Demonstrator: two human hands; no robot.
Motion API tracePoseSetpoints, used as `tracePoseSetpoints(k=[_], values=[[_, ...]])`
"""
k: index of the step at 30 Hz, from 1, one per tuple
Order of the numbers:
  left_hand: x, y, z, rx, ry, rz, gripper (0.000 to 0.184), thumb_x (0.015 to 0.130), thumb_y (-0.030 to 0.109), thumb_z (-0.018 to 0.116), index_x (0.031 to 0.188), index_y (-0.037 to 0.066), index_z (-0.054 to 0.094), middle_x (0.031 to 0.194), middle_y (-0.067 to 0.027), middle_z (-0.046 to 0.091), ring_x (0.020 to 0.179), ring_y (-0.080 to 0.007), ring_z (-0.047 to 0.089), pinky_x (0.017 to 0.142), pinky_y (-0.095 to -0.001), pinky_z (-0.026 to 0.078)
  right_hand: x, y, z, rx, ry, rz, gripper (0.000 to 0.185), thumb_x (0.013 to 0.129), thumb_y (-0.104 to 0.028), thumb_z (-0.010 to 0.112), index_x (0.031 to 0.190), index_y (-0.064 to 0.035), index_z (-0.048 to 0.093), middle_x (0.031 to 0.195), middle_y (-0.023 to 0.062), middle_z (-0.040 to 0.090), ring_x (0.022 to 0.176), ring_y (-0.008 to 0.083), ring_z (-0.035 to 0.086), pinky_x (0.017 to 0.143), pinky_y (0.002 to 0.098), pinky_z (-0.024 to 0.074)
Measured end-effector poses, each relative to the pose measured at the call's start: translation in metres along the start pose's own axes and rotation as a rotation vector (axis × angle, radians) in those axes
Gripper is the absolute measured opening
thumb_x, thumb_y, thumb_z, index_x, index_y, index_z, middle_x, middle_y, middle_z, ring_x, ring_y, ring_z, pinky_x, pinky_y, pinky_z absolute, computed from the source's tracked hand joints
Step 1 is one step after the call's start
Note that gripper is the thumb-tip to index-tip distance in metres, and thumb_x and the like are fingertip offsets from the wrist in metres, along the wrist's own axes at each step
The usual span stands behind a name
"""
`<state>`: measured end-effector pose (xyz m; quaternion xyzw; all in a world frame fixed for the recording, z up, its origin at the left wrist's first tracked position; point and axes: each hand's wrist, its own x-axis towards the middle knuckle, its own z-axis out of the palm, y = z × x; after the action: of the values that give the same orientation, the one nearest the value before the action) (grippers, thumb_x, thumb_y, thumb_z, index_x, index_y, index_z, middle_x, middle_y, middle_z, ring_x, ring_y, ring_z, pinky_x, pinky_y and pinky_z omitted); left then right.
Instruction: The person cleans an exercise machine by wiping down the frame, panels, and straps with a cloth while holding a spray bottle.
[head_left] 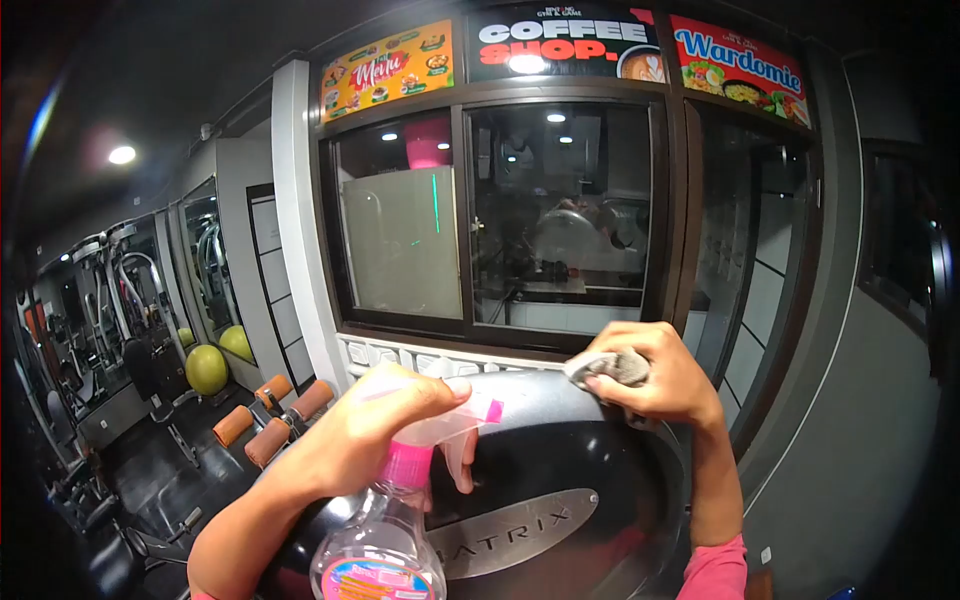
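My left hand (385, 415) is wrapped round the head of a clear spray bottle (385, 540) with a pink collar and a pink nozzle tip. The bottle is upright in front of a black machine cover (560, 465) that bears a silver MATRIX plate (520, 535). My right hand (655, 375) grips a crumpled grey cloth (610, 369) at the upper right edge of the cover. Part of the cloth is hidden under the fingers.
Behind the cover stands a framed window (560, 220) under menu and coffee shop signs (565, 45). On the left are orange padded rollers (268, 442), a green exercise ball (207, 370) and gym machines (130, 290). A grey wall (860, 420) is at right.
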<state>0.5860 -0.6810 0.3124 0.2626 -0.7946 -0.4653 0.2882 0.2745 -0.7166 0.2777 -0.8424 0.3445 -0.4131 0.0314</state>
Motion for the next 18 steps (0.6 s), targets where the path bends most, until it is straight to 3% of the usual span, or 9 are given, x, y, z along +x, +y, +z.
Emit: tracePoseSetpoints(k=[2,6,9,13,15,16,18], values=[[-0.003,0.004,0.003,-0.108,0.071,-0.127,0.049,0.101,0.031,0.043,0.087,-0.009,0.066,0.078,-0.0174,0.069,0.073,-0.0251,0.070,0.054,-0.0330,0.057,0.012,-0.013,0.011,-0.025,0.010,-0.088,0.025,0.077,-0.021,0.072,0.094,-0.0032,0.075,0.089,0.0102,0.070,0.077,0.0230,0.069,0.072,0.0317,0.0534],[-0.008,0.003,0.003,-0.088,0.058,-0.065,0.045,0.101,0.029,0.044,0.086,-0.008,0.065,0.080,-0.0169,0.069,0.073,-0.0256,0.070,0.055,-0.0346,0.057,0.016,-0.036,0.025,-0.146,0.071,-0.249,0.027,0.070,-0.015,0.074,0.095,-0.0027,0.073,0.093,0.0117,0.069,0.082,0.0286,0.068,0.078,0.0357,0.0548],[-0.010,0.000,0.004,-0.071,0.082,-0.033,0.042,0.102,0.025,0.043,0.085,-0.008,0.065,0.079,-0.0162,0.069,0.072,-0.0256,0.070,0.062,-0.0347,0.057,-0.007,-0.028,0.019,-0.127,0.099,-0.215,0.028,0.074,-0.023,0.075,0.095,-0.0047,0.073,0.095,0.0101,0.069,0.087,0.0280,0.068,0.080,0.0369,0.0540],[-0.007,-0.002,0.005,0.015,0.065,0.029,0.041,0.103,0.021,0.040,0.084,-0.007,0.064,0.078,-0.0159,0.068,0.072,-0.0250,0.070,0.072,-0.0344,0.055,-0.048,-0.017,0.002,-0.140,0.164,0.053,0.024,0.073,-0.018,0.074,0.092,-0.0020,0.072,0.091,0.0099,0.069,0.082,0.0280,0.069,0.078,0.0342,0.0545],[-0.005,-0.003,0.008,0.128,0.066,0.102,0.041,0.103,0.020,0.039,0.084,-0.008,0.063,0.077,-0.0155,0.067,0.072,-0.0242,0.070,0.077,-0.0338,0.053,-0.050,-0.018,0.005,-0.131,0.187,0.066,0.022,0.074,-0.018,0.074,0.090,-0.0018,0.073,0.088,0.0096,0.069,0.078,0.0276,0.069,0.075,0.0337,0.0542],[-0.006,0.006,0.010,0.008,0.065,-0.034,0.041,0.104,0.020,0.038,0.085,-0.008,0.061,0.076,-0.0146,0.066,0.072,-0.0241,0.070,0.077,-0.0331,0.052,-0.045,-0.023,0.011,-0.165,0.224,0.058,0.022,0.074,-0.018,0.073,0.089,-0.0019,0.073,0.088,0.0094,0.068,0.078,0.0273,0.069,0.074,0.0338,0.0540],[-0.006,0.006,0.009,0.007,0.064,-0.014,0.041,0.104,0.021,0.039,0.085,-0.008,0.061,0.077,-0.0143,0.066,0.071,-0.0239,0.070,0.077,-0.0329,0.052,-0.033,-0.036,0.025,-0.178,0.274,0.020,0.022,0.075,-0.019,0.073,0.089,-0.0021,0.072,0.087,0.0089,0.067,0.077,0.0280,0.069,0.072,0.0348,0.0533]])
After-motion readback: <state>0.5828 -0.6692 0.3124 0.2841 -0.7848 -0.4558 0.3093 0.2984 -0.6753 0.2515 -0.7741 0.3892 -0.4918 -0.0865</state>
